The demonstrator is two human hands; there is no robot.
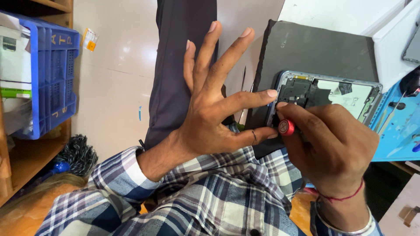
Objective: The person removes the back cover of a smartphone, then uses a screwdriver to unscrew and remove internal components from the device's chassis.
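Steadying opened phone, left hand fingers splayed apart; right hand clamped on red-capped screwdriver, tip hidden

The opened phone lies on a mat, with a crate far left on a shelf.

Blue plastic crate on a wooden shelf, black bristly brush beneath it, pale tiled floor, dark grey mat, blue work mat at right
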